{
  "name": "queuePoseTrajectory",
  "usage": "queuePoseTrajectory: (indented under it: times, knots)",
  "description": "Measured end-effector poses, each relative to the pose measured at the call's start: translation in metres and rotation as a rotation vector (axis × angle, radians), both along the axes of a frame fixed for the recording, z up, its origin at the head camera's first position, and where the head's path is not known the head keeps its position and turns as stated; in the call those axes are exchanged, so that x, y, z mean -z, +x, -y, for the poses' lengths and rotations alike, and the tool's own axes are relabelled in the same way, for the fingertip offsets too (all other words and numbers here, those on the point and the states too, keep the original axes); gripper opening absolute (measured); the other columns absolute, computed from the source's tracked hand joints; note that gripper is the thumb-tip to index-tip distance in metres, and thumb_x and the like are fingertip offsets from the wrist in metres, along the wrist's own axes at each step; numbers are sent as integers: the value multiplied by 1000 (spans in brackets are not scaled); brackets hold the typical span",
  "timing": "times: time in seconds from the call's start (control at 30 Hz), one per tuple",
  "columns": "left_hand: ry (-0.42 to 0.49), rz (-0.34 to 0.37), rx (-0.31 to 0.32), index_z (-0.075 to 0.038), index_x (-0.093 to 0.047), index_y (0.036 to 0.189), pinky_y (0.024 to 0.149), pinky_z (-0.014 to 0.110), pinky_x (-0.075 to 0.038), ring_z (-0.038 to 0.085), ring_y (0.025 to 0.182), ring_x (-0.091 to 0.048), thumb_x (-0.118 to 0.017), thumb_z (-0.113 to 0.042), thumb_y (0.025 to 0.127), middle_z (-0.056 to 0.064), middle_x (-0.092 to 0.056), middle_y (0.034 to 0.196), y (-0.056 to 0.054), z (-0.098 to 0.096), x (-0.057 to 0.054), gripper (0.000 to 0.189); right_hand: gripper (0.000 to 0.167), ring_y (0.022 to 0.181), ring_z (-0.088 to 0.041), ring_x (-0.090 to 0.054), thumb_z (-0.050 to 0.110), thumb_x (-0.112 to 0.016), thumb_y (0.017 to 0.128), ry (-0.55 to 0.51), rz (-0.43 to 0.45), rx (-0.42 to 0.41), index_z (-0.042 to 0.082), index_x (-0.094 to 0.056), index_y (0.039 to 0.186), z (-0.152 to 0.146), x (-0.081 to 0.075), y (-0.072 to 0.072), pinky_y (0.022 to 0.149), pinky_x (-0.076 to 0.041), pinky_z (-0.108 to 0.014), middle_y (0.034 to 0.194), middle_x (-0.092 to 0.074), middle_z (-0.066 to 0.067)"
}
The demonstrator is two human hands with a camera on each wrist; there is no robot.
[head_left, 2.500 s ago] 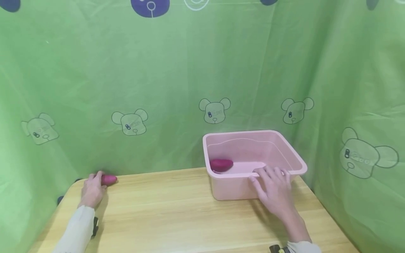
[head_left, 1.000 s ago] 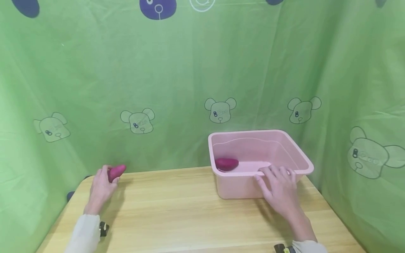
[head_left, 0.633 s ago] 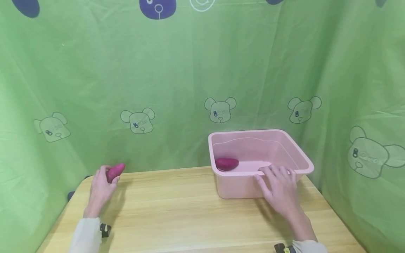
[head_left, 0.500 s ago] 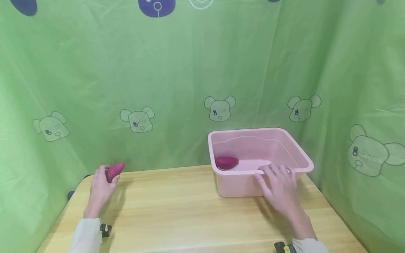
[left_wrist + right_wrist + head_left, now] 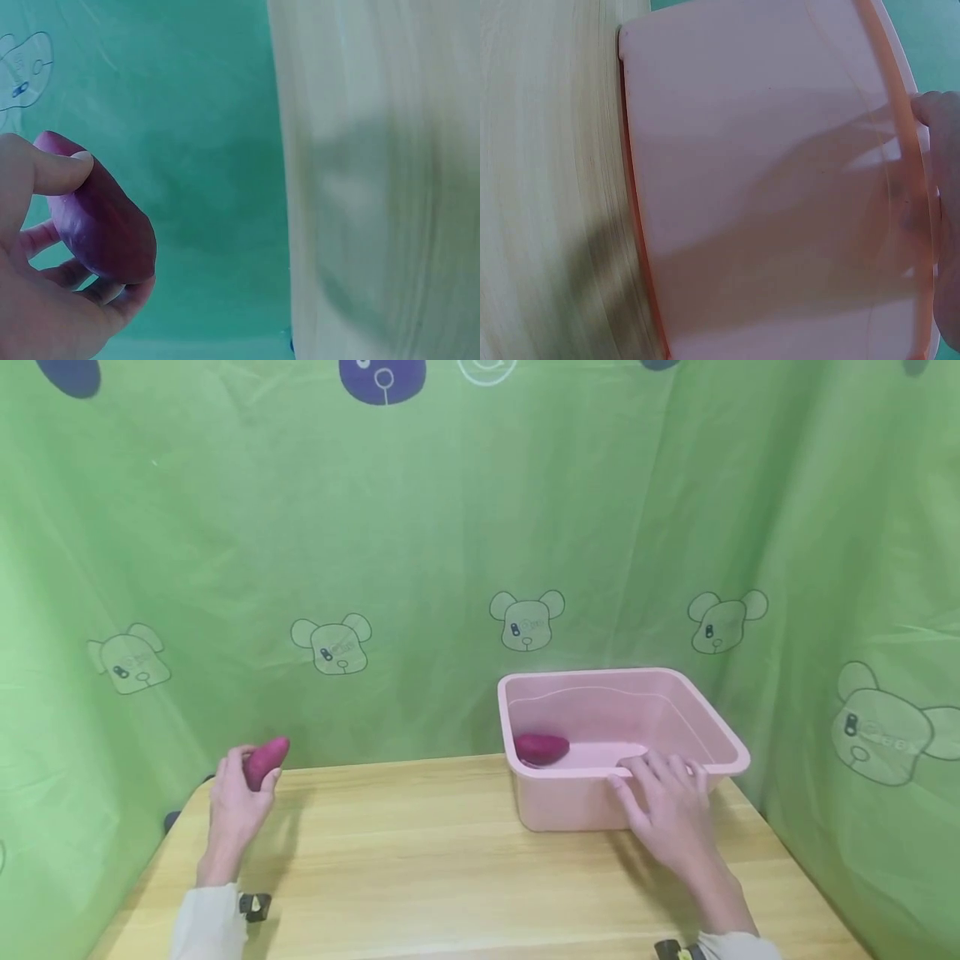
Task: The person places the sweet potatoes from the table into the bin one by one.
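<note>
My left hand [image 5: 236,806] holds a purple-red sweet potato [image 5: 266,760] above the table's back left part. In the left wrist view the thumb lies along one side of that sweet potato [image 5: 112,221] and the fingers curl round the other. A pink plastic basin [image 5: 566,806] stands at the right, and my right hand [image 5: 675,818] grips its near rim, fingers over the edge and thumb outside. Inside the basin, against its left wall, lies another sweet potato [image 5: 542,748]. The right wrist view shows the basin's outer wall [image 5: 742,165] with the hand's shadow on it.
The wooden table [image 5: 405,877] spreads between the two hands. A green curtain [image 5: 420,543] printed with bear heads hangs close behind the table's back edge and along both sides.
My left hand took up the sweet potato from the table's back left corner, raised it and tilted its tip upward. My right hand has stayed on the basin's rim.
</note>
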State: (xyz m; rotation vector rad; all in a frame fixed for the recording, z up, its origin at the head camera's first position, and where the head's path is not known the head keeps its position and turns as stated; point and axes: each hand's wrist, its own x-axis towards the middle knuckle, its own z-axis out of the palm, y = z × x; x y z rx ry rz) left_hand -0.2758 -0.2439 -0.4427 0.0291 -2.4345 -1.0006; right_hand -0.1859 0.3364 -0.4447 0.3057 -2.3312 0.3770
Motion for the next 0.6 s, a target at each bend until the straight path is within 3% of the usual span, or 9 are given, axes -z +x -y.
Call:
queuePoseTrajectory:
  times: [0.17, 0.6]
  knots:
    - [21, -17, -3, 3, -45, 141, 96, 70, -47, 51, 117, -52, -72, -5, 93, 31, -51, 134, 4, -3, -6, 56, 25, 94, -30, -50, 35, -63, 98, 0, 4, 3, 13, -66, 111, 0, 1, 0, 99, -31, -68, 106, -62, -7]
    - [39, -48, -2, 3, -46, 142, 98, 69, -46, 50, 118, -52, -73, -5, 92, 30, -51, 136, 12, -7, -8, 57, 25, 94, -31, -51, 34, -64, 98, -2, -4, 4, 13, -67, 111, 0, 1, 0, 99, -32, -67, 105, -63, -8]
